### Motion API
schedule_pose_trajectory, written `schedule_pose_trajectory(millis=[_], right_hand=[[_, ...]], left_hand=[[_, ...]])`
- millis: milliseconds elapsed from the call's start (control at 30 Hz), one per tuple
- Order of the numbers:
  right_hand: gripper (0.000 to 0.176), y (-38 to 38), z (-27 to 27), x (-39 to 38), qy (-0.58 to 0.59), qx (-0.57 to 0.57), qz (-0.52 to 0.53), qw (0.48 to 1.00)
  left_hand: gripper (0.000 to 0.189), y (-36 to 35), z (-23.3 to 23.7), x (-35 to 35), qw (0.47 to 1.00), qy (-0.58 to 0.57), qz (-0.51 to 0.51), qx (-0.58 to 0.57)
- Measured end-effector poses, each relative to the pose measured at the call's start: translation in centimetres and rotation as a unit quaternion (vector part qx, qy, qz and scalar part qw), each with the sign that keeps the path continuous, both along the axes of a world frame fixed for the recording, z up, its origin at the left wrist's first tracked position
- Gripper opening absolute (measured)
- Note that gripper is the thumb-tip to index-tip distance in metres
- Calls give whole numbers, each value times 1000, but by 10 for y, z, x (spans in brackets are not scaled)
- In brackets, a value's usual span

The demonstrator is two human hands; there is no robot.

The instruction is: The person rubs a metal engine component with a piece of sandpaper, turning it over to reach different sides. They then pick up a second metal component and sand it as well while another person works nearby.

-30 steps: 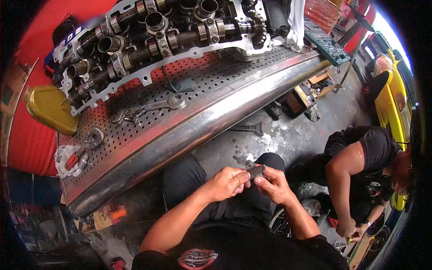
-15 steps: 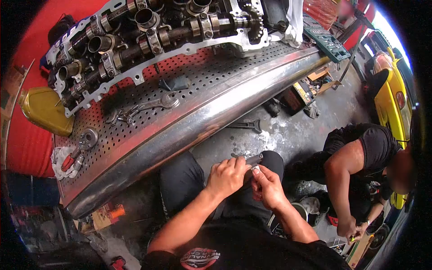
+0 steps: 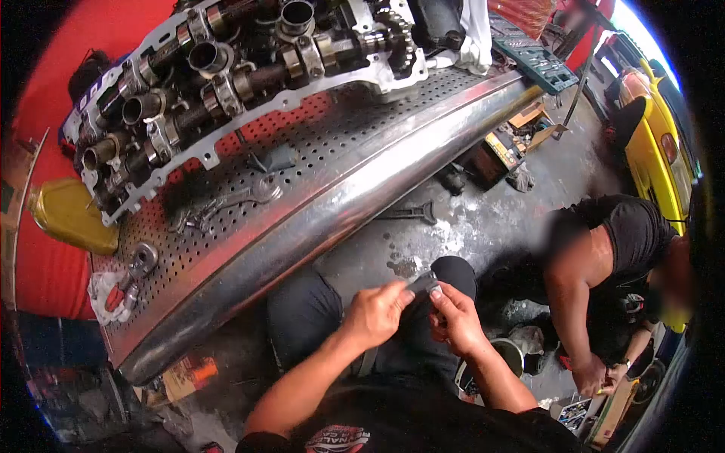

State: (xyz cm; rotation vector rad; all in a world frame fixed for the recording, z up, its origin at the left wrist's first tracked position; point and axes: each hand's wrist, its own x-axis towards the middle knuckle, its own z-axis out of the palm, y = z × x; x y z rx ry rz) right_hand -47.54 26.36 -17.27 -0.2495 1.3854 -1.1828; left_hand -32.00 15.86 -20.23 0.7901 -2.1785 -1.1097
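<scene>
In front of my knees, my left hand (image 3: 375, 313) has its fingers curled round one end of a short dark grey part (image 3: 422, 284). I cannot make out its exact kind. My right hand (image 3: 458, 321) pinches the other end between thumb and fingers, with a small whitish bit (image 3: 436, 290) at the thumb tip. Above, an engine cylinder head (image 3: 249, 98) with camshafts rests on a perforated metal bench (image 3: 332, 151). Blurred wrenches (image 3: 234, 200) and a dark grey piece (image 3: 276, 159) lie in front of it.
A ratchet (image 3: 142, 260) and a rag (image 3: 106, 294) lie at the bench's left end, below a yellow-brown container (image 3: 72, 215). A green socket case (image 3: 536, 64) overhangs the far right corner. A co-worker (image 3: 604, 264) crouches at the right; a dark tool (image 3: 411, 213) lies on the floor.
My view has shifted slightly, so the bench appears lower and further left. Both hands still hold the dark part, with my left fingers moved a little along it. The co-worker's head has come lower.
</scene>
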Motion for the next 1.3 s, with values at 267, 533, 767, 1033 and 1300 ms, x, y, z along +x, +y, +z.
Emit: schedule_pose_trajectory(millis=[267,533,767,1033,1300], right_hand=[[24,0,-6,-18,108,-134,189,967],[43,-15,-13,-1,200,-18,167,965],[55,-21,-21,18,294,-95,94,946],[59,-33,2,-8,317,-120,213,916],[32,-34,-24,0,276,-158,176,932]], left_hand=[[38,-20,-2,6,881,24,-163,444],[24,-18,-11,-5,998,10,-35,55],[22,-26,-24,-10,931,-83,74,-349],[31,-48,-83,8,970,36,-143,193],[32,-44,-88,8,995,26,-78,50]])
